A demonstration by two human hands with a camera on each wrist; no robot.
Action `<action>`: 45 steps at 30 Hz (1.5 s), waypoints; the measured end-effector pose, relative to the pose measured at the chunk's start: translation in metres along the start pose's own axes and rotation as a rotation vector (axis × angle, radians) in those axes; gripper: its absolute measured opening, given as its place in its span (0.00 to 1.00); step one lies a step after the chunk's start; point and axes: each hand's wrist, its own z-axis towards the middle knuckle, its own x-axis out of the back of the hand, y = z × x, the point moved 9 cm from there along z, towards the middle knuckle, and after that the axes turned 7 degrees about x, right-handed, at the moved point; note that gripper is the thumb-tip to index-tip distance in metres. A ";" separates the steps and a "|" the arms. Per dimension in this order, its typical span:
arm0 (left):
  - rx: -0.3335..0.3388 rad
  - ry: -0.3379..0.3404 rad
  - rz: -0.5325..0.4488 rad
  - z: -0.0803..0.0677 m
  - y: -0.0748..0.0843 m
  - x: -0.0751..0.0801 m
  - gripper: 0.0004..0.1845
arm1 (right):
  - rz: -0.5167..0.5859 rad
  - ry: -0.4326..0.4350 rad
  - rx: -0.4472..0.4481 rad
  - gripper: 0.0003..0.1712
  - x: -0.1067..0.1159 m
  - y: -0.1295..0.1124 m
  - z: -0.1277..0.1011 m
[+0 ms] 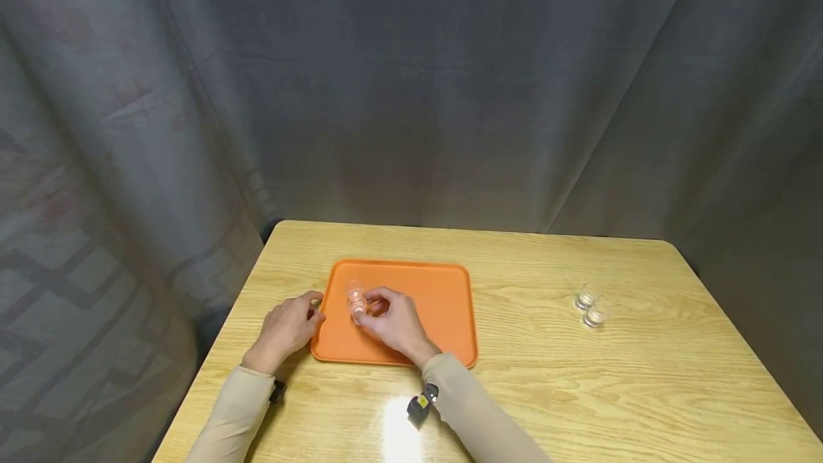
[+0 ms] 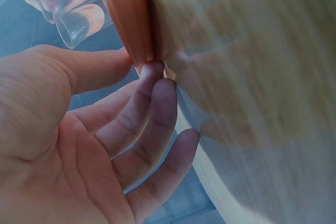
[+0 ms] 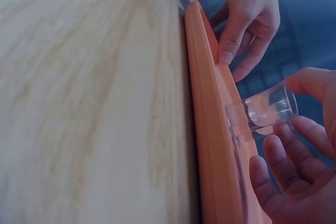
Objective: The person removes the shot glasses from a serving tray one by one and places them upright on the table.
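My right hand (image 1: 397, 321) pinches a small clear shot glass (image 3: 272, 107) between thumb and fingers, over the left part of the orange tray (image 1: 424, 313). Just beyond it, another clear shot glass (image 1: 355, 287) stands on the tray. Both glasses show side by side in the left wrist view, the nearer glass (image 2: 79, 24) free of fingers. At the tray's left edge, my left hand (image 1: 288, 326) holds the rim (image 2: 128, 19), thumb on the inner side and fingertips against the outer side.
The tray lies on a light wooden table (image 1: 527, 363). Two more clear glasses, a far glass (image 1: 585, 298) and a near glass (image 1: 596, 316), stand close together on the right. A grey curtain (image 1: 411, 91) hangs behind the table and along its sides.
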 end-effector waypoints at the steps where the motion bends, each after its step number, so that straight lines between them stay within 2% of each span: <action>1: -0.001 -0.001 -0.001 0.000 0.000 0.000 0.22 | 0.001 0.002 0.000 0.19 -0.001 0.000 0.000; 26: 0.001 0.010 0.000 0.000 -0.001 0.000 0.22 | 0.023 0.030 0.002 0.20 -0.004 0.003 -0.001; 34: 0.000 0.003 0.000 0.001 0.000 0.000 0.22 | 0.029 0.050 0.032 0.17 0.005 0.002 -0.002; 45: -0.005 0.001 -0.003 0.000 -0.001 0.000 0.21 | 0.057 0.080 0.024 0.19 0.027 0.005 -0.006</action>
